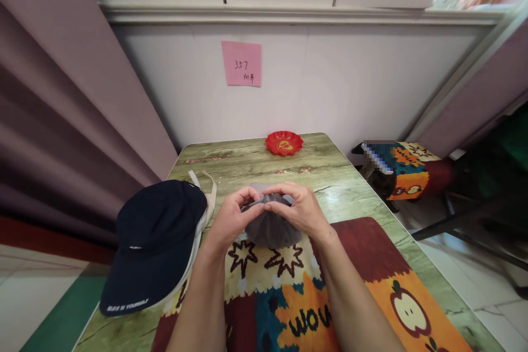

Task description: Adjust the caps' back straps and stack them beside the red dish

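A grey cap (pixel 272 232) rests at the far edge of the patterned mat, between my two hands. With thumb and fingers, my left hand (pixel 236 213) pinches the left part of its strap. From the other side my right hand (pixel 302 210) grips the same strap, the two thumbs nearly meeting at its middle. My fingers hide the strap's ends and part of the cap. Left of my left forearm lies a navy cap (pixel 159 242) with white lettering on its brim and pale straps behind it.
A red scalloped dish (pixel 284 143) stands at the back of the marbled green table (pixel 231 162). The colourful mat (pixel 383 253) covers the table's front. A pink note (pixel 243 64) is stuck to the white wall behind. Curtains hang at the left, and a stool (pixel 406 170) stands right.
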`<action>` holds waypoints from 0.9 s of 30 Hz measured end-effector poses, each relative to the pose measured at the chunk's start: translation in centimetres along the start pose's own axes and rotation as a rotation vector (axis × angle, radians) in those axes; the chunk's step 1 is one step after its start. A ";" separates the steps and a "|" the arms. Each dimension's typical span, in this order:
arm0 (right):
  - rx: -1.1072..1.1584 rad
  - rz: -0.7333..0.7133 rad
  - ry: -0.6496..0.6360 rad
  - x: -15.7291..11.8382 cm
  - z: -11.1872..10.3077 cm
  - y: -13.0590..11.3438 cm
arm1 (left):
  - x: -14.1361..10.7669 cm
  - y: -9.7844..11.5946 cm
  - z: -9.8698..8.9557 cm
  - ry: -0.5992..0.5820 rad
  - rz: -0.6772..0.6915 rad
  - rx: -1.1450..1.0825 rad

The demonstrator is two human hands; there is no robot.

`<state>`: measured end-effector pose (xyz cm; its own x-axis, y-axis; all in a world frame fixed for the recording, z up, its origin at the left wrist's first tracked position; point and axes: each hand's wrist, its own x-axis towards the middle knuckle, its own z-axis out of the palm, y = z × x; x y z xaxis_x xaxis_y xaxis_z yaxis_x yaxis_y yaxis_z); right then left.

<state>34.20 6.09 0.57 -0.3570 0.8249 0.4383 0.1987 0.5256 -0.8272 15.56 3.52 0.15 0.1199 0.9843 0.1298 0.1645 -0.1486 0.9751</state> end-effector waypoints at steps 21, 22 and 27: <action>-0.034 0.002 0.046 -0.1 0.1 -0.3 | -0.1 0.3 -0.3 -0.067 -0.039 -0.096; -0.025 0.014 0.047 -0.1 0.0 -0.2 | -0.2 0.3 -0.3 -0.066 -0.038 -0.090; 0.042 0.054 0.049 0.0 -0.2 0.2 | -0.2 -0.2 -0.5 -0.095 -0.139 -0.143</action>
<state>34.41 6.25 0.52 -0.3016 0.8613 0.4089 0.1772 0.4720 -0.8636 15.01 3.43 0.07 0.1989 0.9799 -0.0185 0.0461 0.0095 0.9989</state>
